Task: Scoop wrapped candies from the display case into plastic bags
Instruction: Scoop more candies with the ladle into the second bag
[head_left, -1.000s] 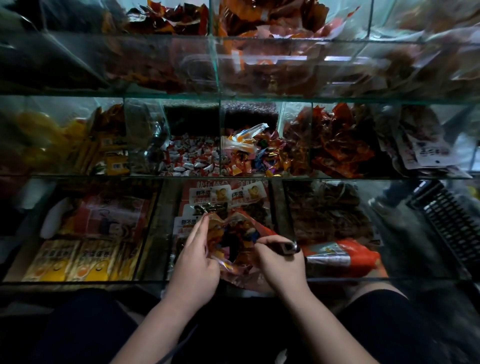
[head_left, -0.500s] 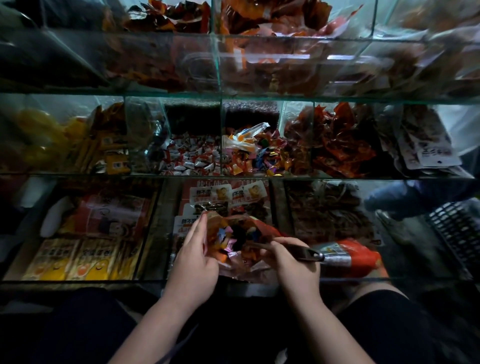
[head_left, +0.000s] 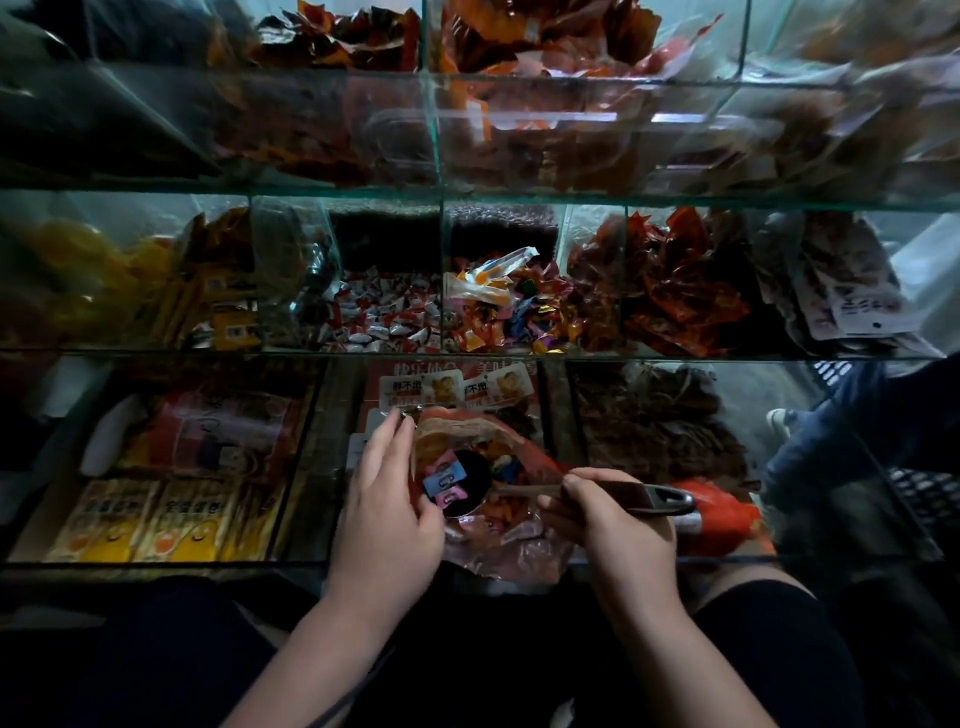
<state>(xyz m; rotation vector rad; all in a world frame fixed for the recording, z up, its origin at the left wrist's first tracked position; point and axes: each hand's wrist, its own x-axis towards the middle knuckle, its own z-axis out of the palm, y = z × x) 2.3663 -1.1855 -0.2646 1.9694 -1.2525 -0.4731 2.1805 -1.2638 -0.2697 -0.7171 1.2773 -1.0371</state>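
The scoop has shifted rightward, bowl (two wrapped candies inside) at the plastic bag mouth. Right hand grips its handle; left hand holds the bag rim.

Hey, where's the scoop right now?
Head view, low centre: the scoop, gripped at its handle by the right hand, has its bowl in the mouth of the plastic bag, which the left hand holds at its left edge.

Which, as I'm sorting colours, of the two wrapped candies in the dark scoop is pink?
The pink wrapped candy, lower in the view; the blue wrapped candy lies above it in the dark round scoop.
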